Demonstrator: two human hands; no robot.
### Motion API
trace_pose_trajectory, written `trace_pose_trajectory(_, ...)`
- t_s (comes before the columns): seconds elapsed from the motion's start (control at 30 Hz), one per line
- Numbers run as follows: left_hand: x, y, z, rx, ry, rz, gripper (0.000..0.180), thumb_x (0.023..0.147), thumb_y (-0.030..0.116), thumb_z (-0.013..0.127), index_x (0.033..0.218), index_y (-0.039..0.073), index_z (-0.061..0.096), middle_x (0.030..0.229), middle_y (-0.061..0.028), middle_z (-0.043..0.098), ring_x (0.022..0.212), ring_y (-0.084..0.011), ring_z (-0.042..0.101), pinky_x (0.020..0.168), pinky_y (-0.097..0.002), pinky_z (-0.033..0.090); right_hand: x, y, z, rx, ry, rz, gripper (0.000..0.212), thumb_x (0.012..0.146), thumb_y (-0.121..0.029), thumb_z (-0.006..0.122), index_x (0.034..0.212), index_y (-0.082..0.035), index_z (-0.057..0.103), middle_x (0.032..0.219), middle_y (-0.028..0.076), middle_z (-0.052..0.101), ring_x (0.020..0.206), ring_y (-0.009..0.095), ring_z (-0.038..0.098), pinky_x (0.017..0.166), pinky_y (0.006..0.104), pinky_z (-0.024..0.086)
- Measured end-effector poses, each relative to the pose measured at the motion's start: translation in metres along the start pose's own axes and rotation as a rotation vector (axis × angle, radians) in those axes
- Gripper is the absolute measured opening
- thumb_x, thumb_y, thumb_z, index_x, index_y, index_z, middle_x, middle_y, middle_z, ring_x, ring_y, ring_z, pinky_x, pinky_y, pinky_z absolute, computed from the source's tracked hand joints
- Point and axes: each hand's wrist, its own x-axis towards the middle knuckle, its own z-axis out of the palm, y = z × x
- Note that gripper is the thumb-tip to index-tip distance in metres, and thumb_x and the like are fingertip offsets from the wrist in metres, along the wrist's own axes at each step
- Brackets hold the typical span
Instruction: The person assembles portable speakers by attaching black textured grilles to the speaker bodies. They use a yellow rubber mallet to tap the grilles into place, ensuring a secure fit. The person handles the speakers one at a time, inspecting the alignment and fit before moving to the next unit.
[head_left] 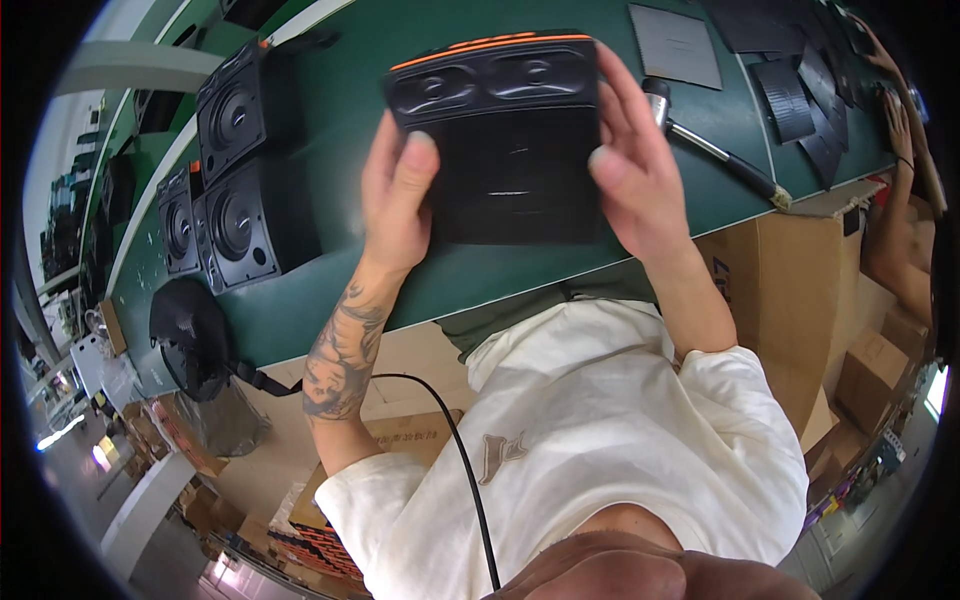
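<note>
Between my two hands is a black speaker box (515, 185) with an orange strip along its far edge and two oval recesses in the panel below it. My left hand (398, 190) grips its left side, thumb on the near face. On the opposite side my right hand (640, 165) clasps the box, its fingers along the side and partly hidden. The box is over the green workbench (345, 150); whether it touches the surface I cannot tell. Just right of my right hand lies a hammer (715, 145) with a metal shaft and black grip.
Several black speakers (235, 225) with round cones stand at the left, near a dark mesh bag (190, 335). A grey panel (675, 45) and several black plates (785, 100) lie at the far right. Another person's hand (897, 125) rests beyond them. Cardboard boxes (780, 290) stand beside the bench.
</note>
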Motion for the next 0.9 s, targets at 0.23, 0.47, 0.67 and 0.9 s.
trace_pose_trajectory(0.23,0.008,0.005,0.002,-0.035,-0.075,0.045,0.120,0.082,0.031,0.086,0.167,0.013,0.003,0.158,-0.0161,0.036,0.144,-0.0306,0.042,0.120,-0.0465,0.034,0.026,-0.040,0.002,-0.381,-0.160,-0.168,0.089,0.084,-0.013,0.078,0.159,0.000,0.031,0.155,0.018,0.042,0.144,0.027,0.042,0.120,0.0384,0.032)
trace_pose_trajectory(0.47,0.009,0.002,-0.022,0.466,-0.115,-0.144,0.119,0.076,0.005,0.090,0.164,0.010,0.010,0.156,-0.0196,0.039,0.146,-0.0323,0.042,0.113,-0.0451,0.046,0.060,-0.059,0.005,-1.033,-0.513,-0.550,0.087,0.075,-0.012,0.076,0.155,-0.011,0.044,0.146,0.020,0.056,0.132,0.037,0.055,0.111,0.0443,0.042)
trace_pose_trajectory(0.67,0.001,0.007,0.001,0.361,-0.106,0.190,0.110,0.088,0.026,0.082,0.165,0.006,0.006,0.161,-0.0198,0.030,0.142,-0.0312,0.044,0.116,-0.0463,0.040,0.076,-0.046,0.013,-1.170,-0.675,-0.651,0.074,0.079,-0.019,0.077,0.149,-0.010,0.051,0.144,0.017,0.058,0.130,0.037,0.057,0.107,0.0438,0.045)
trace_pose_trajectory(0.9,-0.006,0.006,0.020,0.327,0.155,0.135,0.095,0.098,0.033,0.071,0.164,0.001,0.011,0.167,-0.0181,0.022,0.147,-0.0271,0.037,0.119,-0.0397,0.030,0.049,-0.060,0.013,-1.441,-0.478,-0.640,0.082,0.087,-0.031,0.082,0.153,-0.001,0.043,0.153,0.029,0.039,0.148,0.044,0.032,0.121,0.0491,0.028)
